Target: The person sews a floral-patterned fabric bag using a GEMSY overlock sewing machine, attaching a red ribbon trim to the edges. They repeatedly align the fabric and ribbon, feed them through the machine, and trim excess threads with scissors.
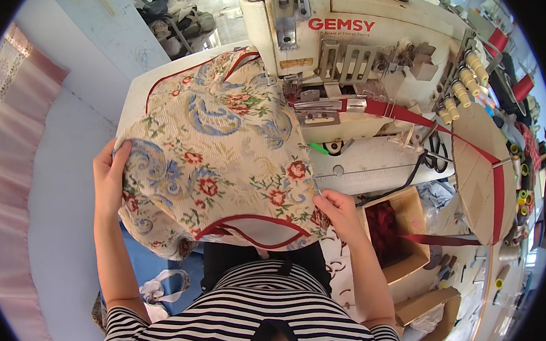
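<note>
A cream floral fabric piece point(223, 161) with red and blue flowers and dark red bound edges lies spread over the machine table and hangs down toward my lap. My left hand point(110, 165) pinches its left edge, thumb on top. At the right edge, my right hand point(338, 212) grips the fabric between thumb and fingers. The far right side of the fabric reaches the needle area of a white sewing machine point(359, 31). Dark red binding tape point(410, 113) runs from the right through a metal folder point(328, 106) toward the fabric edge.
A cardboard disc point(476, 166) carries the red tape on the right. Below it stands an open box point(399, 262) with dark red material inside. Black scissors point(438, 149) lie behind the tape. Thread cones point(466, 82) stand by the machine. A pink curtain point(25, 134) hangs at left.
</note>
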`<control>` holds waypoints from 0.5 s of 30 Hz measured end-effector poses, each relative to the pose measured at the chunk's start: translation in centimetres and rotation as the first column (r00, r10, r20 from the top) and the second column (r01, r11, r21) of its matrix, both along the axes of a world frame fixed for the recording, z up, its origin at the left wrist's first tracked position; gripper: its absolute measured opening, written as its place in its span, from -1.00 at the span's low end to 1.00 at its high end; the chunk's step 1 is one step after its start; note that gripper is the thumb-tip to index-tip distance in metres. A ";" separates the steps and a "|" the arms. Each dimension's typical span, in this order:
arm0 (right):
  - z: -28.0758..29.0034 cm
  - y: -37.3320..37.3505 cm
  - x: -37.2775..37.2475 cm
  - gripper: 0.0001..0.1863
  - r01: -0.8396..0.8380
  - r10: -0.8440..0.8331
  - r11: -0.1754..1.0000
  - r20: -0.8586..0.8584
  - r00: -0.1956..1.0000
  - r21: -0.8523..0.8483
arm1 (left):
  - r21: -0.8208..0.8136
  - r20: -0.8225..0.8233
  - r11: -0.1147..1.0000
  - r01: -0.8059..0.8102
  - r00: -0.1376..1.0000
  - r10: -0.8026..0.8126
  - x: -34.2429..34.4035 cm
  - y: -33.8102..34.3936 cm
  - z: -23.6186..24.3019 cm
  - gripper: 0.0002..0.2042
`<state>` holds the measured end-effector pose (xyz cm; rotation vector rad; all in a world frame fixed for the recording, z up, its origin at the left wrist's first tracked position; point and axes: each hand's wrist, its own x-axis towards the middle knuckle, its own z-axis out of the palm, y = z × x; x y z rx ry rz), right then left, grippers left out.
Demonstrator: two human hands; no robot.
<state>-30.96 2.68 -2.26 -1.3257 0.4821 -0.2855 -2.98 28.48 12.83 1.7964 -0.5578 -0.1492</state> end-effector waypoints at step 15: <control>-0.1 -2.1 2.6 -0.78 -0.110 0.087 0.972 0.113 0.990 0.210 | -0.079 -0.077 0.996 0.042 0.996 -0.048 5.9 -6.5 1.5 -0.69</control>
